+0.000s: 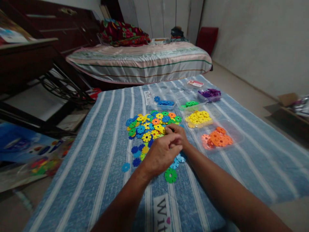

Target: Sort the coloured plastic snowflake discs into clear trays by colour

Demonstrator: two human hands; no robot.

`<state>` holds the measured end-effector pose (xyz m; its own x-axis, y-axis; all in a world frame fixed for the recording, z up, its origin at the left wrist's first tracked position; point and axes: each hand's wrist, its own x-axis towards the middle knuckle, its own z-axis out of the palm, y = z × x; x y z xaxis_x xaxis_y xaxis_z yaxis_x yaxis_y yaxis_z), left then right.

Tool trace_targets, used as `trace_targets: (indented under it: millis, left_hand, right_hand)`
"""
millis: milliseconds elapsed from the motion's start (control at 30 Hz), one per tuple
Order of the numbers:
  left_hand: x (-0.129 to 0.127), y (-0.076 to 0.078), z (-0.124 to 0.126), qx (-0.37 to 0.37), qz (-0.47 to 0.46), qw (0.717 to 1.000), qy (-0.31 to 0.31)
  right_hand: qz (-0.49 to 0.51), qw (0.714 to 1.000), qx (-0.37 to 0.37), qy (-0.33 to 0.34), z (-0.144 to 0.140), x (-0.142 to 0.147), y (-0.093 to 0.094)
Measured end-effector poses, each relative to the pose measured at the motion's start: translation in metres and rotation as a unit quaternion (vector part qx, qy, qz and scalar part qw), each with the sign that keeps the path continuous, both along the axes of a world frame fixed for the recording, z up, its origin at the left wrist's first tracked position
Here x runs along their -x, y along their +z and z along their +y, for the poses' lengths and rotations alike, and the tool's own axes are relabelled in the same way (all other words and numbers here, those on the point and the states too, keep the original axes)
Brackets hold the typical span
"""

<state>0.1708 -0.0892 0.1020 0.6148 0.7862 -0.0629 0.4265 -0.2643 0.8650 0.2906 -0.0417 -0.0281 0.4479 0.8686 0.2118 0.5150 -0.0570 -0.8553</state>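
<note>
1. Left grip [160, 154]: fingers curled, nearly meeting the right grip; we cannot tell whether anything is held.
2. Right grip [178, 131]: just beyond the left, fingers bent; whatever it may hold is hidden from us.
3. Mixed discs [147, 137]: notched, blue, yellow, green and orange; heaped beyond and left of both grips, partly covered by the left.
4. Handling, by our judgement: light, thin, stiff plastic, smooth enough to slide over one another, hardly fragile. We would pinch one disc across its notched rim, or hook the centre hole.
5. Strays: one green disc [167, 178], on the near side of the left grip; one light-blue disc [126, 167], left of it.
6. Clear tray [236, 133] with orange discs [218, 137]: right of the right grip. Beyond it we list yellow discs [199, 118], green discs [190, 104], purple discs [210, 93] and blue discs [166, 102].
7. Worktop [256, 148]: cloth-covered; bare stripes run left of the grips to its edge and right past the tray, giving sideways room. Tray walls stand nearest the right grip. Bed [145, 61] lies past the far edge.
</note>
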Motion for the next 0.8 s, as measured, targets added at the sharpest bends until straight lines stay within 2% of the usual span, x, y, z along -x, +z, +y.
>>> trace_targets:
  millis: [67, 100, 200, 267, 600, 800]
  left_hand:
    - [0.019, -0.015, 0.002, -0.036, 0.068, 0.997, 0.016]
    - [0.029, -0.023, 0.001, -0.050, 0.095, 0.994, 0.019]
    - [0.051, -0.043, -0.004, -0.095, 0.149, 0.984, 0.027]
    - [0.059, -0.051, -0.009, -0.109, 0.172, 0.979, 0.027]
    - [0.053, -0.055, -0.018, -0.125, 0.228, 0.965, 0.031]
    - [0.040, -0.053, -0.014, -0.146, 0.298, 0.941, 0.061]
  right_hand:
    - [0.032, 0.993, -0.048, 0.104, 0.002, -0.003, 0.001]
    - [0.038, 0.990, -0.061, 0.120, 0.003, -0.004, 0.002]
    - [0.049, 0.988, -0.077, 0.122, 0.003, -0.006, 0.002]
    - [0.048, 0.989, -0.077, 0.119, 0.001, -0.005, 0.002]
    - [0.058, 0.989, -0.071, 0.120, -0.001, -0.005, 0.003]
    - [0.062, 0.988, -0.077, 0.116, 0.000, -0.003, 0.004]
